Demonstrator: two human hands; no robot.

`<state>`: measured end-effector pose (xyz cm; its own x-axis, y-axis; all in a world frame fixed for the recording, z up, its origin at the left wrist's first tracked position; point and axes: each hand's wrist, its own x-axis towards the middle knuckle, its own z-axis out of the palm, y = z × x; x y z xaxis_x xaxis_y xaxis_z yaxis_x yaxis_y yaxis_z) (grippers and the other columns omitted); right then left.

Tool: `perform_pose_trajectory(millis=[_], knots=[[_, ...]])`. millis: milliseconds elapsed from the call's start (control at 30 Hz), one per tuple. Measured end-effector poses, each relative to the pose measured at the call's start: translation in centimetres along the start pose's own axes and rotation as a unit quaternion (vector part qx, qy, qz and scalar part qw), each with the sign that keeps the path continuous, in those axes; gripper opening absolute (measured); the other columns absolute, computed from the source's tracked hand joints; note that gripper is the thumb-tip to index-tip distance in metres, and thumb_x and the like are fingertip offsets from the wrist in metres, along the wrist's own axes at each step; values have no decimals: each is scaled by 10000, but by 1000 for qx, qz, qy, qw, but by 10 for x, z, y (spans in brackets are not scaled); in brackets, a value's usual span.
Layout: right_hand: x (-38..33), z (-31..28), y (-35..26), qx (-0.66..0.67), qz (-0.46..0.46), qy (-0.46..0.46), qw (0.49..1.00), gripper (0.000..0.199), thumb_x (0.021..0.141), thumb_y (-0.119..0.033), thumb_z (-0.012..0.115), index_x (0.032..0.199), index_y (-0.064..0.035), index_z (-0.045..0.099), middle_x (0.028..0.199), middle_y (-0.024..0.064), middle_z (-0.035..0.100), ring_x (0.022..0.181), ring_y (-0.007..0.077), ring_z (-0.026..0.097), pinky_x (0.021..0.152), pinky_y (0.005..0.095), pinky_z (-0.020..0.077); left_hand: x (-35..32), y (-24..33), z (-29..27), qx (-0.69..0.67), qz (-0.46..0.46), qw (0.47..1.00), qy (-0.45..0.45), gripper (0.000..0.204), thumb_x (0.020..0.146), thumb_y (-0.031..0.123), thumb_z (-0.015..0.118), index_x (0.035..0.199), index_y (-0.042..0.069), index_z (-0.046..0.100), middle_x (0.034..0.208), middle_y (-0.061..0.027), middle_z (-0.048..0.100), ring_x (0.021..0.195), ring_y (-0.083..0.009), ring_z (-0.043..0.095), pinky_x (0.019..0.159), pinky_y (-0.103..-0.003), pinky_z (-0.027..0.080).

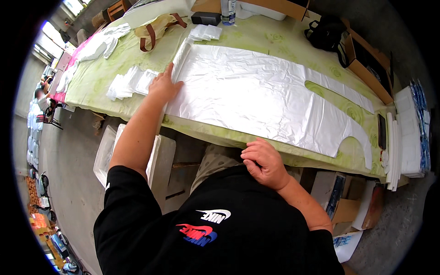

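Note:
A thin white plastic apron (247, 87) lies spread flat and wrinkled across the table, its neck straps and cut-out toward the right. Along its left end runs a narrow folded or rolled strip (182, 54). My left hand (164, 85) rests on that end, open, with the fingers spread and the index finger stretched along the strip. Near the table's front edge, in front of my body, my right hand (265, 162) is loosely curled, and I see nothing in it. Several small folded clear-white packets (130, 82) lie left of my left hand.
Beyond the apron are more packets (205, 32), a bottle (228, 13), a black case (206, 18) and a cream bag (158, 30). A black backpack (326, 33) and cardboard box (369, 64) stand far right. A phone (382, 130) and white rolls (393, 151) lie at the right end.

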<state>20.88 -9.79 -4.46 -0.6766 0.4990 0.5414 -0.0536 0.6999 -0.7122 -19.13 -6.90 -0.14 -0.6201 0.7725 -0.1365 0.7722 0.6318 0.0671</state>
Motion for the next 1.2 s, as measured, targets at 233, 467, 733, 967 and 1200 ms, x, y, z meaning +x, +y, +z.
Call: perform_pose_trajectory(millis=[233,467,733,967,1200], knots=[[5,-3,-15,117,179,11,977,182,904,-66,722,1085,-46,722,1094,82,720,1031,228,686,937,366,538,-10,21,-6,-491,105,863,-66,627,1027,274,564,1604,155,353,1287,-138,682,1040,-181,624,908,-333,525],[20,26,-6,462,373,-41,804,921,982,-103,694,1645,-59,56,1227,175,640,1108,194,632,979,320,523,-76,145,21,-752,105,613,-220,522,1055,237,447,1551,91,375,1366,-105,634,915,-159,601,786,-311,554],[12,14,0,435,434,-11,789,842,944,-90,727,1597,-4,204,1186,123,628,973,166,641,814,321,572,-102,187,41,-612,150,740,-235,903,964,45,608,1674,238,83,1187,-125,628,960,-191,662,759,-357,593],[2,-18,-7,411,469,-9,782,870,934,-112,731,1615,-38,195,1120,112,627,914,174,641,754,334,577,-59,219,45,-649,101,725,-206,879,927,-1,605,1658,287,211,1180,-148,592,914,-202,645,707,-381,599],[-62,-84,-39,337,538,-42,771,708,878,-94,693,1511,0,391,1173,130,639,1015,213,681,914,360,558,28,239,46,-749,55,645,-141,815,945,-2,571,1648,235,235,1289,-156,567,971,-242,651,763,-429,597]])
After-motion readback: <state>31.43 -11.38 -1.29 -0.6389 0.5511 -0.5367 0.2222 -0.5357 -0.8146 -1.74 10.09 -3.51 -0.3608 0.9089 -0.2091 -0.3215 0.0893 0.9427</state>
